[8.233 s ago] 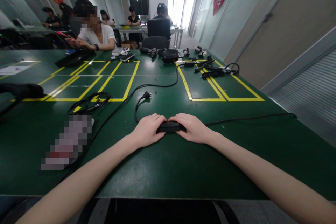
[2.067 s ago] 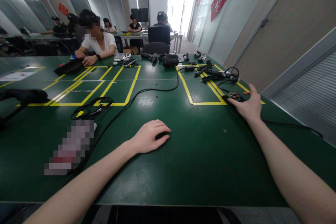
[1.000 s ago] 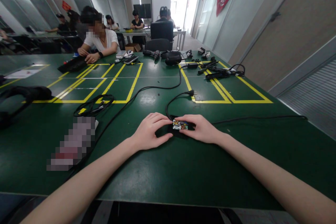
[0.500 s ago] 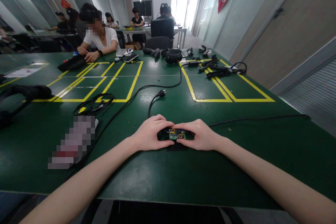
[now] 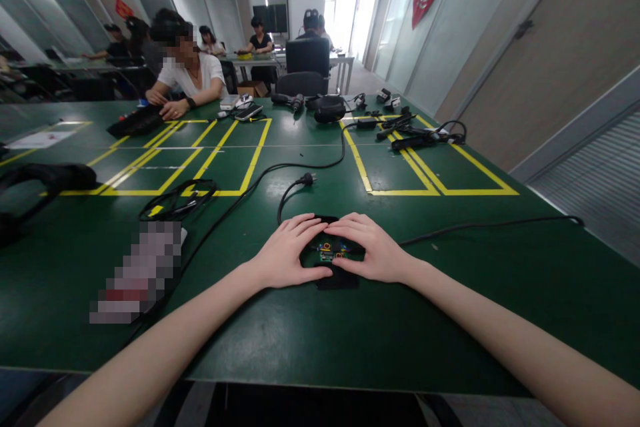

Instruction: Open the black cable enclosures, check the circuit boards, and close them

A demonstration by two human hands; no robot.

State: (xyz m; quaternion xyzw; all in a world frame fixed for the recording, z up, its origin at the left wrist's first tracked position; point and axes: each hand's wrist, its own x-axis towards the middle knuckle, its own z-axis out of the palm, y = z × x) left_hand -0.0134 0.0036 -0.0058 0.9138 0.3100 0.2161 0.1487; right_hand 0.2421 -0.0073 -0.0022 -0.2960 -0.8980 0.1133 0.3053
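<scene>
A small green circuit board [image 5: 327, 255] with copper ring coils lies between my two hands, at the middle of the near table. From the left, my left hand [image 5: 286, 255] curves round it, thumb along the near side and fingers over the far side. My right hand [image 5: 376, 251] holds it from the right in the same way, its thumb tip at the board's near right corner. Beneath the board and thumbs shows a flat black piece [image 5: 339, 279], partly covered. Dark parts beyond the board are mostly hidden by the fingers.
A black cable with a plug [image 5: 307, 179] lies just beyond my hands. At left are a coiled cable [image 5: 183, 199] and a blurred-out object [image 5: 143, 267]. A drill [image 5: 290, 102] and a black pouch [image 5: 330, 109] lie farther back. Across the table sits a person [image 5: 193, 77].
The fingers of my right hand have spread and reached farther over the board's far side, and its thumb has shifted slightly left. The board sits a little lower and more covered.
</scene>
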